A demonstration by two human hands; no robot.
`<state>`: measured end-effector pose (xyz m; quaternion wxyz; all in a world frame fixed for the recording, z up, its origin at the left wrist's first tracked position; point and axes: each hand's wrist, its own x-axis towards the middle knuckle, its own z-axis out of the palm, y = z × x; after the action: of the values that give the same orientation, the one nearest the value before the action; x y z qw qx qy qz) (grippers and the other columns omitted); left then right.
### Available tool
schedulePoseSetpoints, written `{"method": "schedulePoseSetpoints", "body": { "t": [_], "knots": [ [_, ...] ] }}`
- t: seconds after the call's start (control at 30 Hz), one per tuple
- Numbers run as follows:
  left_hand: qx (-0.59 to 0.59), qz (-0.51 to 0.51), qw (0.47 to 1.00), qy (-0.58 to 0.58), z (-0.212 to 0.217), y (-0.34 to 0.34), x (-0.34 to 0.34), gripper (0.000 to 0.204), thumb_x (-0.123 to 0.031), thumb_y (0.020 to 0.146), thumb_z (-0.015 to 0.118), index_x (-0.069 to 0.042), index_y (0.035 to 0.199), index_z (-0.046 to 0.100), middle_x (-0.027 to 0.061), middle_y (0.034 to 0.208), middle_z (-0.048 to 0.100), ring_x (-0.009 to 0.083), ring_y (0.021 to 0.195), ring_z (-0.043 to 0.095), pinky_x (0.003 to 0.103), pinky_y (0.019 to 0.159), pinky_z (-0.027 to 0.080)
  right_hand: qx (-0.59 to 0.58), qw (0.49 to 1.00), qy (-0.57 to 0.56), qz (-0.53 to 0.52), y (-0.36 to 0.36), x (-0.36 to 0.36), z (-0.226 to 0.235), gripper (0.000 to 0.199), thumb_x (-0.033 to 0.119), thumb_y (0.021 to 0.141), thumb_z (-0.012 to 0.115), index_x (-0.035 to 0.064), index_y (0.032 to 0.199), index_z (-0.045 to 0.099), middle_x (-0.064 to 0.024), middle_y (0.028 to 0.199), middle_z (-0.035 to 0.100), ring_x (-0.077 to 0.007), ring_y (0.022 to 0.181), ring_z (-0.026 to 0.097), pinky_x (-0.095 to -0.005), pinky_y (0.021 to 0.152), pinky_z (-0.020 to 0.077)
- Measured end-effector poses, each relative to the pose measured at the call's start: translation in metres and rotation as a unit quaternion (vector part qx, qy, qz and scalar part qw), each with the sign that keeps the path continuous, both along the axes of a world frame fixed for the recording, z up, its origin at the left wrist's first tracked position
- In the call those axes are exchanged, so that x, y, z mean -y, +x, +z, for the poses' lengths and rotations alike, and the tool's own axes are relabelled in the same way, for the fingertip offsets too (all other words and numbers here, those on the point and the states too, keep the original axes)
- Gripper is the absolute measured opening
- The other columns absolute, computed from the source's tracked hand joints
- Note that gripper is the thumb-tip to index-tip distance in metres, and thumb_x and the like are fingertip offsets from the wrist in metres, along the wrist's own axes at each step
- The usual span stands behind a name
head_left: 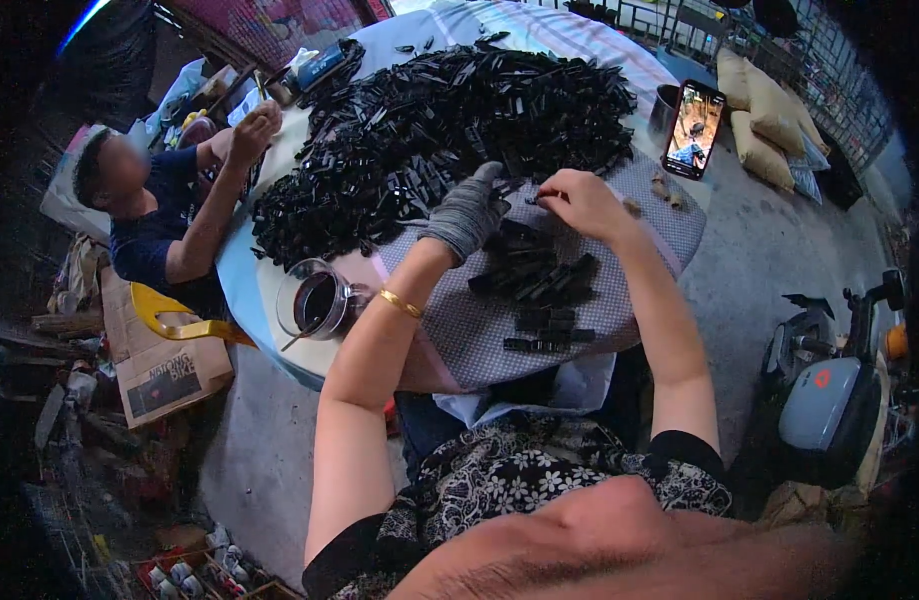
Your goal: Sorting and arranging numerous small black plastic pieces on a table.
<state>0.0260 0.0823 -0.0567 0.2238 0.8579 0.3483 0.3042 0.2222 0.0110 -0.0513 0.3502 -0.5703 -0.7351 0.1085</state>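
Grey knitted glove on the left hand [468, 212], fingers curled down onto small black plastic parts [525, 190] at the near edge of the big heap [440, 130]; bare right hand [580, 200] pinches one tiny piece between thumb and fingertips, just beside the glove. Assembly looks mid-step: joining that piece needs a steady alignment. Nearer, finished pieces [540, 290] lie stacked on the checked cloth [640, 300]. Left, a glass mug [315, 300]; far right, a phone [695, 130]; another person [170, 220] works at the left.

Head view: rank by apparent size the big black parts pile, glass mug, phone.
1. big black parts pile
2. glass mug
3. phone
Mug and phone look close; the mug sits nearer the camera, so that order is unsure.
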Motion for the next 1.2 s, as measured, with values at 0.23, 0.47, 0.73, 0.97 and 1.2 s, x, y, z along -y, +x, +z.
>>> {"method": "schedulePoseSetpoints", "body": {
  "t": [0.23,0.47,0.73,0.97,1.2],
  "knots": [
    [-0.099,-0.027,0.995,0.002,0.014,0.001,0.003,0.032,-0.02,0.073,0.066,-0.004,0.098,0.053,0.0195,0.085,0.061,0.0357,0.084,0.058,0.042,0.07,0.045,-0.072,0.997,-0.005,-0.018,-0.002,0.004,0.007,0.017,0.017,0.074,0.063,0.004,0.084,0.066,-0.0122,0.082,0.062,-0.0258,0.073,0.061,-0.035,0.066,0.0479],
    [-0.042,-0.042,0.998,0.011,0.009,0.0,0.001,0.025,-0.022,0.073,0.066,-0.007,0.09,0.057,0.0158,0.083,0.062,0.0353,0.08,0.059,0.041,0.068,0.046,0.006,0.999,-0.008,-0.031,-0.001,0.004,0.005,0.015,0.018,0.074,0.063,0.0063,0.083,0.067,-0.0101,0.081,0.062,-0.0264,0.077,0.06,-0.0356,0.069,0.0477],
    [-0.187,-0.055,0.975,0.104,0.008,0.005,-0.005,0.025,-0.031,0.075,0.061,-0.008,0.084,0.06,0.0146,0.082,0.062,0.0327,0.079,0.06,0.041,0.068,0.048,0.045,0.999,-0.016,-0.004,-0.002,0.002,0.001,0.016,0.019,0.073,0.061,0.0077,0.084,0.067,-0.0099,0.082,0.062,-0.0283,0.081,0.058,-0.0374,0.071,0.047],
    [-0.228,-0.061,0.968,0.087,0.034,0.011,0.01,0.022,-0.028,0.074,0.06,-0.008,0.081,0.064,0.0157,0.08,0.063,0.0316,0.079,0.061,0.041,0.067,0.049,0.064,0.998,-0.005,0.004,-0.001,0.004,0.0,0.015,0.016,0.073,0.061,0.0085,0.084,0.066,-0.0102,0.084,0.061,-0.0279,0.082,0.058,-0.0377,0.071,0.0465],
    [-0.331,-0.047,0.931,0.145,0.046,0.03,0.022,0.02,-0.021,0.076,0.056,-0.004,0.084,0.064,0.0156,0.083,0.064,0.0305,0.08,0.062,0.039,0.069,0.05,0.081,0.996,0.03,0.0,-0.005,0.003,-0.002,0.014,0.006,0.07,0.064,0.002,0.083,0.06,-0.0128,0.081,0.058,-0.0294,0.077,0.059,-0.0354,0.067,0.0472]
  ]
}}
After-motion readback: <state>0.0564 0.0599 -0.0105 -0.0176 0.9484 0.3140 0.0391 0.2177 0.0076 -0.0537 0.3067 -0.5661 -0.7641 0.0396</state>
